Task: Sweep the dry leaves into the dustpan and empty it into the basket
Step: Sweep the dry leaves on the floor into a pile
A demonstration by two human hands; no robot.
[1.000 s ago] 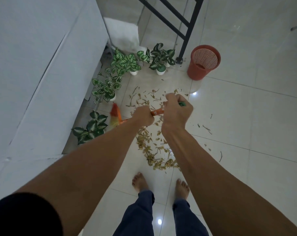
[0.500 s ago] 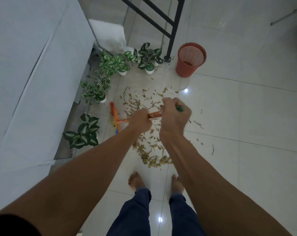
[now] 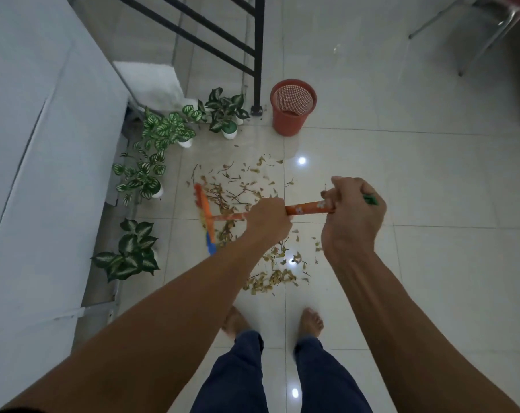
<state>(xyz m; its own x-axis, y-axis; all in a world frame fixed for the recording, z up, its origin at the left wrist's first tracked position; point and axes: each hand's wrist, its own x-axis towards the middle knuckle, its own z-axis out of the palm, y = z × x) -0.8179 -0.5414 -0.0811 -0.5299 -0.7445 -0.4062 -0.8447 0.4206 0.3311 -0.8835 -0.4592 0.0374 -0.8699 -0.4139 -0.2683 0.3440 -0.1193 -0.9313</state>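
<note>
Broom [image 3: 306, 209]: the long axis runs almost crosswise in the head view, slightly tilted. The broom head [image 3: 204, 217] points to the floor's left edge and is down among the litter. The green cap [image 3: 371, 199] points right.
Handle: thin orange rod with a pale flower print. The broom head is an orange bar set across the handle, with blue and yellow bristles, blurred.
Left hand [image 3: 267, 217]: clenched round the handle, on the part nearer the broom head.
Right hand [image 3: 354, 210]: clenched round the top of the handle, just below the green cap.

Dry leaves [image 3: 270, 277]: brown, curled and thin, with twigs mixed in. They lie in a loose band on the floor [image 3: 431, 204], from beyond the broom head to a denser heap just ahead of the bare feet [image 3: 310, 321]. The floor is glossy pale tile with lamp glints.

Basket [image 3: 293, 107]: red-orange, round, tapered, with a mesh wall. It stands upright beyond the leaves, just beside the foot of a black metal frame [image 3: 258, 55] and well apart from the broom.

Potted plants [image 3: 139, 180]: variegated green foliage in small white pots, lining the floor's left edge. One stands near the broom head.
White cloth [image 3: 151, 81] lies behind them. Chair legs [image 3: 476, 34] stand at the far right corner.
</note>
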